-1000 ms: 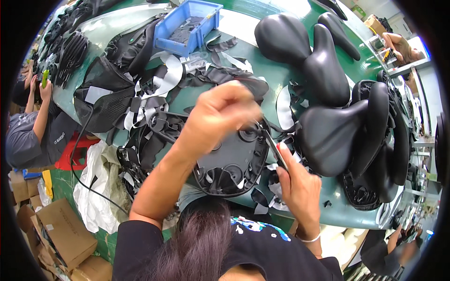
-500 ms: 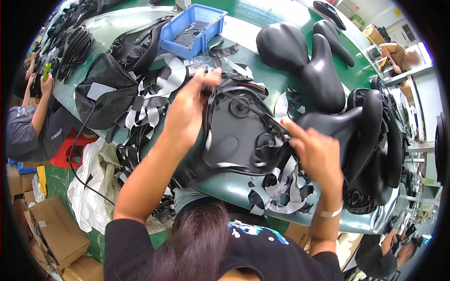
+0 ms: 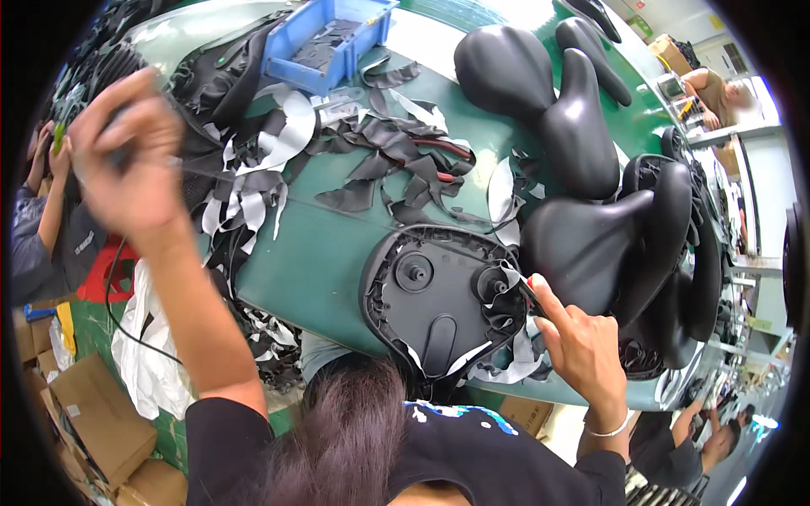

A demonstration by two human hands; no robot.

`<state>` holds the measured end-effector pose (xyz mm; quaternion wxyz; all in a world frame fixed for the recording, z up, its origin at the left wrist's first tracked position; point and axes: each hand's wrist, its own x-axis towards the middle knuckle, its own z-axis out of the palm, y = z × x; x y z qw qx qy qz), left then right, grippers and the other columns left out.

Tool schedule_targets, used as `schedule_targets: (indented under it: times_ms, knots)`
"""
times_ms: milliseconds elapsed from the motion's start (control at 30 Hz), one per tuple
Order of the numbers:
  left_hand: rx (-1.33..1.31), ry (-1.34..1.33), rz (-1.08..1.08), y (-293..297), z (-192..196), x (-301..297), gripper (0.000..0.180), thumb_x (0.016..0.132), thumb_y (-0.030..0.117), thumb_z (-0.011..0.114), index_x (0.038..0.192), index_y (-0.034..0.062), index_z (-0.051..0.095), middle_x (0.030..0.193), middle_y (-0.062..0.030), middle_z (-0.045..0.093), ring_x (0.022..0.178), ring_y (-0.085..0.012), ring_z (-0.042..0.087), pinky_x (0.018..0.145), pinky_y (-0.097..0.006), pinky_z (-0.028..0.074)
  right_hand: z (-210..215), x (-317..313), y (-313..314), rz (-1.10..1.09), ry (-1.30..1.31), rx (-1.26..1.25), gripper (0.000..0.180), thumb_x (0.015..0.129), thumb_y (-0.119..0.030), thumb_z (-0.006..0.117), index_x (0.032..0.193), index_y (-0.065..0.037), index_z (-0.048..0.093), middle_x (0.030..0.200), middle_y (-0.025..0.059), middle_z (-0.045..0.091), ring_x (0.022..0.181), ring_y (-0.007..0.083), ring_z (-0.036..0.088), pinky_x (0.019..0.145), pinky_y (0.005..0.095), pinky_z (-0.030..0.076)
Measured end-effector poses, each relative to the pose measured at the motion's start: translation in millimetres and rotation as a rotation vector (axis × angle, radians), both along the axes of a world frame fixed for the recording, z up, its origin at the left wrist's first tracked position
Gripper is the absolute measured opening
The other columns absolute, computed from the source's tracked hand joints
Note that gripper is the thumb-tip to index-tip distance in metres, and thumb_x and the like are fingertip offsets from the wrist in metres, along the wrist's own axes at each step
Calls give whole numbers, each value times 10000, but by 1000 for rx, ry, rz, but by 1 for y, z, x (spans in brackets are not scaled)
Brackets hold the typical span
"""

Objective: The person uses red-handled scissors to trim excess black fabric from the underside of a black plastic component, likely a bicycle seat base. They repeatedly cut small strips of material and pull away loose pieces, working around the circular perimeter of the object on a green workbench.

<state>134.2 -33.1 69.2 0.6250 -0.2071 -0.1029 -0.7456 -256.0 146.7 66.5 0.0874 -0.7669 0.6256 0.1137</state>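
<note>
A black saddle [image 3: 434, 295] lies upside down at the table's near edge, its plastic base with two round posts facing up. Ragged grey-white cover edges curl inside its rim. My right hand [image 3: 582, 350] is at the saddle's right rim, index finger stretched along a slim dark tool with a red part [image 3: 531, 282]; fingers hide most of the tool. My left hand [image 3: 131, 156] is raised far to the left, away from the saddle, with curled, slightly blurred fingers. A thin dark line trails near it; what the fingers hold cannot be made out.
Black offcuts [image 3: 384, 160] with red-edged pieces lie beyond the saddle. A blue bin [image 3: 329, 51] of black scraps stands at the back. Finished black saddles [image 3: 582, 135] crowd the right side. A person [image 3: 51, 211] works at the left, near a red stool [image 3: 105, 274].
My left hand has left the saddle and swung far left. The saddle has come down flatter and nearer to me, and my right hand has moved nearer with it.
</note>
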Motion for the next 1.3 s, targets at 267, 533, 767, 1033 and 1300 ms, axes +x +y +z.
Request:
schedule_targets:
  times_ms: [267, 533, 767, 1033, 1300]
  knots:
    - [-1300, -2160, 264, 0, -67, -146, 292, 711, 340, 744, 878, 103, 707, 1025, -90, 614, 1099, -264, 475, 941, -434, 331, 9, -12, -57, 101, -315, 84, 459, 808, -158, 629, 1261, -101, 577, 657, 136, 590, 563, 312, 573, 537, 373, 432]
    - [-16, -885, -214, -12, -74, -145, 199, 965, 194, 479, 860, 38, 543, 641, -14, 485, 557, -139, 525, 517, -259, 427, 7, 5, -47, 205, -77, 67, 545, 868, -247, 601, 1388, -196, 447, 606, 80, 554, 521, 291, 560, 499, 415, 386]
    - [39, -702, 407, -26, 1, -165, 270, 991, 349, 477, 829, 135, 446, 605, 50, 317, 535, -94, 332, 477, -253, 313, -17, 31, 39, -274, -384, -43, 506, 857, -123, 624, 1342, -79, 488, 828, 180, 658, 564, 319, 602, 523, 388, 449]
    - [250, -1160, 2293, -13, 0, -82, 210, 862, 138, 431, 770, -36, 505, 710, -130, 548, 639, -220, 585, 606, -324, 532, -48, 61, 104, -696, -1041, 219, 510, 919, -157, 580, 1394, -94, 404, 997, 140, 670, 573, 146, 612, 546, 267, 482]
    - [-676, -2482, 1379, 24, -86, -114, 429, 813, 388, 670, 1071, 52, 607, 1114, -171, 636, 1036, -348, 570, 863, -416, 437, -82, 60, 41, -736, -1338, -202, 714, 778, -153, 750, 1350, 4, 352, 951, 47, 543, 845, 115, 561, 769, 250, 466]
